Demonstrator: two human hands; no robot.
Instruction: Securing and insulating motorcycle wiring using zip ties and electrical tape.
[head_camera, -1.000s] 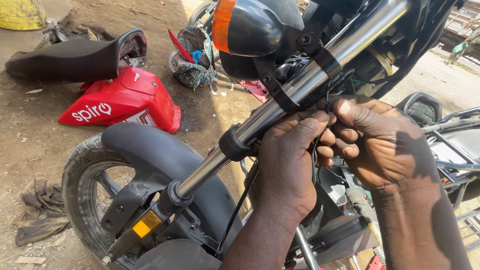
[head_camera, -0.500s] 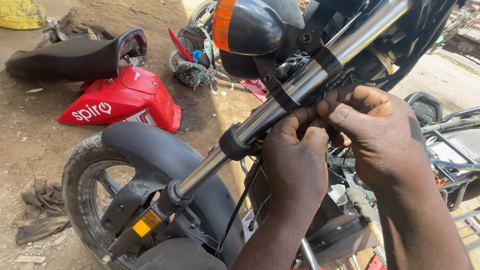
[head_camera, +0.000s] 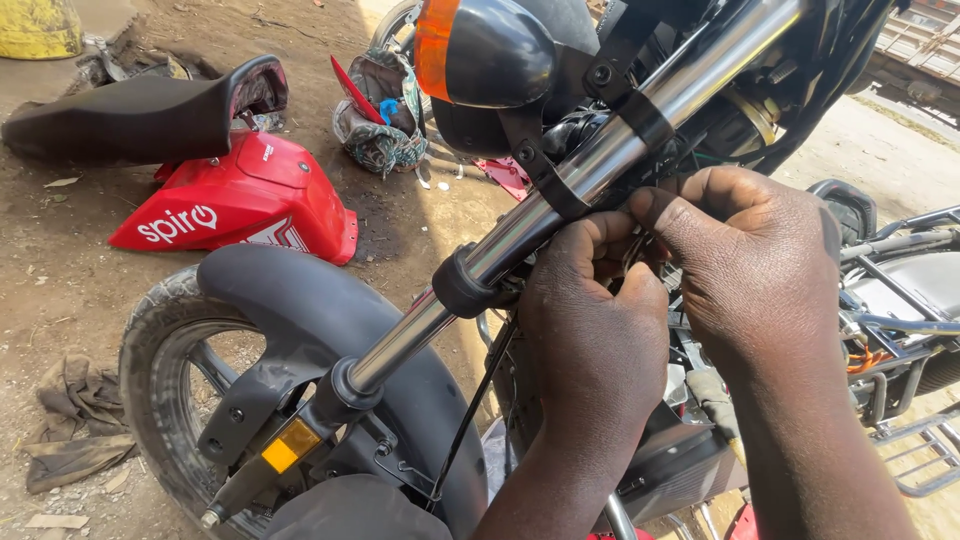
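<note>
A red body panel (head_camera: 235, 205) and a black seat (head_camera: 140, 115) lie on the dirt ground (head_camera: 60, 290) to your left, with a patterned bag (head_camera: 385, 110) beyond them and a rag (head_camera: 75, 430) by the front tyre (head_camera: 160, 400). The black fender (head_camera: 300, 300) and the round black turn signal with its orange lens (head_camera: 485, 50) crowd the view, and the chrome fork tube (head_camera: 560, 195) runs diagonally right across your fingers. Behind that tube sit the wires (head_camera: 640, 250) you are working on (thin, dark, mostly hidden). Your left hand (head_camera: 595, 330) and right hand (head_camera: 750, 265) both pinch at them, fingertips meeting. Since half a second ago, your hands have barely shifted.
</note>
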